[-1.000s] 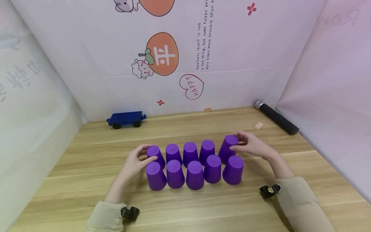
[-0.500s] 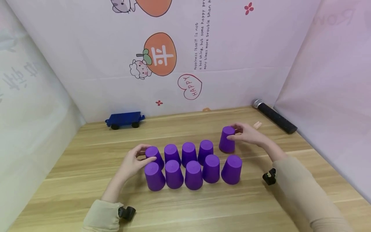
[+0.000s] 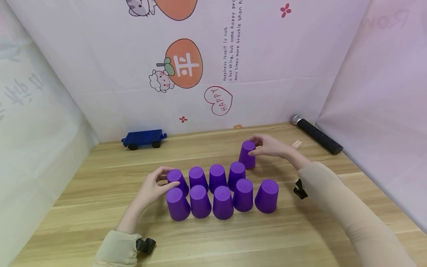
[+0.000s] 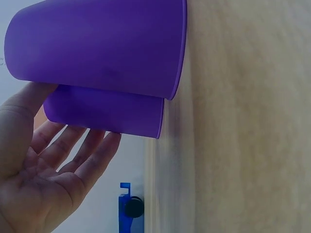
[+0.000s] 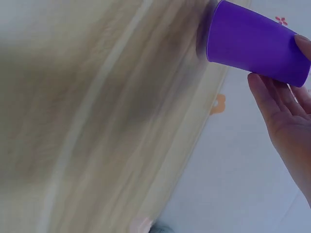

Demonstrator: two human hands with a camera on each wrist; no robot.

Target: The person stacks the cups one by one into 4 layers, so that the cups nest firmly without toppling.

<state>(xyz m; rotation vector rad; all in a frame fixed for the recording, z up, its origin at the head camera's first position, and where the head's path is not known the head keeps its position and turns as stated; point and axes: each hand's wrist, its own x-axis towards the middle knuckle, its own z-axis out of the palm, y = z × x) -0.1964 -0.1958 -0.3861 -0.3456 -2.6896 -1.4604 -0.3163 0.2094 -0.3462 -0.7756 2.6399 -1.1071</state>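
Note:
Upside-down purple cups stand in two rows on the wooden table. My left hand (image 3: 151, 187) has its thumb and fingers around the leftmost back-row cup (image 3: 176, 176). In the left wrist view, that cup (image 4: 107, 114) is partly hidden behind the nearer front-row cup (image 4: 102, 46). Behind the right end of the back row, my right hand (image 3: 271, 145) grips another purple cup (image 3: 247, 157) by its upper part, mouth down. The right wrist view shows that cup (image 5: 255, 41) between thumb and fingers, its rim near the table; contact with the table is unclear.
A blue toy wagon (image 3: 144, 138) stands at the back left. A black microphone (image 3: 317, 134) lies at the back right, with a small pale patch (image 3: 296, 144) beside it. Printed white sheets (image 3: 267, 74) wall the table (image 3: 213, 244) at the back and sides.
My right hand has carried its cup away from the back row's right end, first backward, then left behind the row. The left hand has stayed at its cup.

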